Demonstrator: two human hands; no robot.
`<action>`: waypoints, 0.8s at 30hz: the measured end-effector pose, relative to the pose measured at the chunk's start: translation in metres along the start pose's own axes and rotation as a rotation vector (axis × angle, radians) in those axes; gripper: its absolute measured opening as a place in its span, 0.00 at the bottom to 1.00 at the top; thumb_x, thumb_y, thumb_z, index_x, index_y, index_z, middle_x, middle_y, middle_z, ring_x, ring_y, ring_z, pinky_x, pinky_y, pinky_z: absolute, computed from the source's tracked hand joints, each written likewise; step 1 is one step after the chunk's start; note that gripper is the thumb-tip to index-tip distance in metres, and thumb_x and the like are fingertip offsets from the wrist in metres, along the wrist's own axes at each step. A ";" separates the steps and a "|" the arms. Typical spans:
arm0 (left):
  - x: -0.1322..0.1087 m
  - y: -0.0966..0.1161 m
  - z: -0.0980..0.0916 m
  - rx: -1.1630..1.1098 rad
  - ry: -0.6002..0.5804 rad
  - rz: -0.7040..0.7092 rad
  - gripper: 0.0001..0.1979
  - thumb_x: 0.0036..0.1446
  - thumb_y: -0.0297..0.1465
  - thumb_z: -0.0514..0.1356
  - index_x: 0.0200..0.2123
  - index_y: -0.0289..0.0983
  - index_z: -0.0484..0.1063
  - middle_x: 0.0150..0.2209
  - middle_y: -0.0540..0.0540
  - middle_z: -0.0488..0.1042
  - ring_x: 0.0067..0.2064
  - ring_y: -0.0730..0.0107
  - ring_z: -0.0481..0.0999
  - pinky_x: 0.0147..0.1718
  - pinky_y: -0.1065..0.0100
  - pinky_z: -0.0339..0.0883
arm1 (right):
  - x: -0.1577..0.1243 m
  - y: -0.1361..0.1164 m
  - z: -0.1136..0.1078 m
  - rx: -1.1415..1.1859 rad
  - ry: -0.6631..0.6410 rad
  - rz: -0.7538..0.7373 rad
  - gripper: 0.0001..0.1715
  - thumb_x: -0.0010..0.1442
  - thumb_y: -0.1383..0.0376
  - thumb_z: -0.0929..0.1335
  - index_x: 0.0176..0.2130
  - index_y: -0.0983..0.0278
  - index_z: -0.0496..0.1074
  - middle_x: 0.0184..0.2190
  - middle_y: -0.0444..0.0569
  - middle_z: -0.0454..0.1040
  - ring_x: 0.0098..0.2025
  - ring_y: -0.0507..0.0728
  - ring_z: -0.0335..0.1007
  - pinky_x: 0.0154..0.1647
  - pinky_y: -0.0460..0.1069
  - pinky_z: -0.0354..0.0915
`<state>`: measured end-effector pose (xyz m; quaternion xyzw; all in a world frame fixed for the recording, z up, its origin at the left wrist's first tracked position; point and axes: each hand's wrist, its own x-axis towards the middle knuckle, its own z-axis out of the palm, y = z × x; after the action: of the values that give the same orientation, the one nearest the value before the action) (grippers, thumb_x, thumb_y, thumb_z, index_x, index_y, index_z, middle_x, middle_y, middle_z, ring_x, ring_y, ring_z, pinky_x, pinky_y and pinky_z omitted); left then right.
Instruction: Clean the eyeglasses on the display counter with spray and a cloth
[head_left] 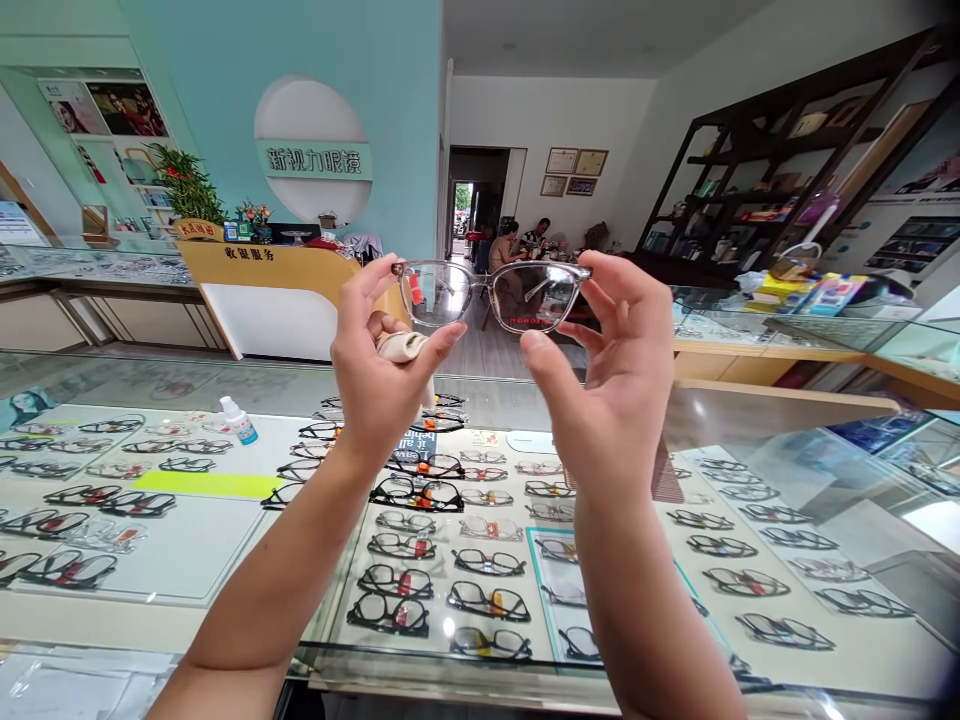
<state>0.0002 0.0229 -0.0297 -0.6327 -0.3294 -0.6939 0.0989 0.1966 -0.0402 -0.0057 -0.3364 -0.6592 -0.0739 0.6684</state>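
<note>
A pair of eyeglasses [482, 284] with a thin, see-through greyish frame is held up level in front of me, above the glass counter. My left hand [382, 350] pinches its left outer corner, and a cream cloth [403, 346] is tucked in the same hand's curled fingers. At the other end, my right hand [611, 370] grips the right outer corner between fingers, its thumb just below the lens. A red sticker shows by the left lens, and red lettering lies low in the right one. The folded temples are partly visible through the lenses.
Below, a glass display counter [480, 375] holds rows of spectacle frames [489, 600]. A small spray bottle [239, 421] stands on it at left. Beyond are a cashier desk [285, 300], dark shelves [780, 160] and two people [517, 245] seated at the back.
</note>
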 end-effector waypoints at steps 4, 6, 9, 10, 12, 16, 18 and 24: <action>-0.001 0.001 0.001 0.049 0.077 0.080 0.46 0.61 0.55 0.76 0.76 0.53 0.61 0.69 0.37 0.72 0.60 0.49 0.81 0.46 0.54 0.82 | 0.001 0.011 0.002 0.044 -0.013 0.035 0.31 0.77 0.57 0.64 0.75 0.46 0.64 0.71 0.54 0.73 0.74 0.67 0.72 0.66 0.68 0.78; -0.002 0.003 0.001 0.066 0.099 0.104 0.47 0.60 0.55 0.76 0.75 0.53 0.61 0.70 0.37 0.71 0.63 0.46 0.79 0.47 0.53 0.82 | 0.002 0.016 0.002 0.075 -0.011 0.056 0.31 0.78 0.56 0.62 0.76 0.47 0.65 0.70 0.54 0.75 0.73 0.67 0.74 0.66 0.68 0.78; -0.003 0.005 0.001 0.054 0.102 0.115 0.49 0.59 0.56 0.76 0.76 0.53 0.60 0.70 0.36 0.70 0.67 0.42 0.76 0.48 0.51 0.81 | 0.003 0.024 0.003 0.104 -0.013 0.105 0.30 0.79 0.55 0.62 0.75 0.48 0.68 0.69 0.53 0.76 0.72 0.67 0.75 0.65 0.68 0.79; -0.003 0.005 0.001 0.039 0.099 0.117 0.49 0.59 0.56 0.76 0.76 0.54 0.60 0.70 0.37 0.70 0.68 0.41 0.75 0.48 0.50 0.81 | 0.003 0.025 0.003 0.123 -0.005 0.120 0.30 0.79 0.54 0.62 0.74 0.48 0.69 0.69 0.53 0.77 0.72 0.67 0.75 0.64 0.68 0.80; -0.003 0.004 0.001 0.018 0.090 0.121 0.49 0.59 0.56 0.77 0.76 0.55 0.59 0.70 0.37 0.70 0.69 0.40 0.75 0.48 0.50 0.81 | 0.003 0.027 0.003 0.170 0.015 0.146 0.28 0.79 0.53 0.62 0.72 0.49 0.73 0.68 0.53 0.78 0.71 0.67 0.76 0.64 0.68 0.80; -0.004 0.003 0.002 0.030 0.080 0.120 0.50 0.59 0.57 0.75 0.77 0.55 0.58 0.72 0.36 0.68 0.69 0.39 0.75 0.46 0.50 0.81 | 0.005 0.027 0.003 0.218 0.045 0.168 0.27 0.80 0.51 0.61 0.68 0.50 0.76 0.68 0.54 0.79 0.71 0.65 0.77 0.64 0.66 0.80; -0.004 0.004 0.002 0.024 0.080 0.122 0.50 0.59 0.57 0.76 0.77 0.56 0.57 0.72 0.36 0.68 0.70 0.38 0.74 0.46 0.50 0.81 | 0.005 0.027 0.003 0.194 0.051 0.148 0.27 0.80 0.50 0.61 0.69 0.50 0.75 0.68 0.54 0.79 0.70 0.65 0.77 0.63 0.65 0.80; -0.003 0.008 0.002 0.085 0.084 0.134 0.51 0.59 0.56 0.76 0.77 0.56 0.57 0.71 0.36 0.70 0.70 0.38 0.74 0.45 0.51 0.81 | 0.008 0.029 0.001 0.116 0.056 0.116 0.28 0.80 0.49 0.62 0.69 0.50 0.75 0.64 0.53 0.82 0.66 0.64 0.81 0.60 0.63 0.81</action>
<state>0.0065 0.0167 -0.0300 -0.6187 -0.3111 -0.6970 0.1858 0.2125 -0.0152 -0.0089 -0.3325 -0.6229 -0.0063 0.7081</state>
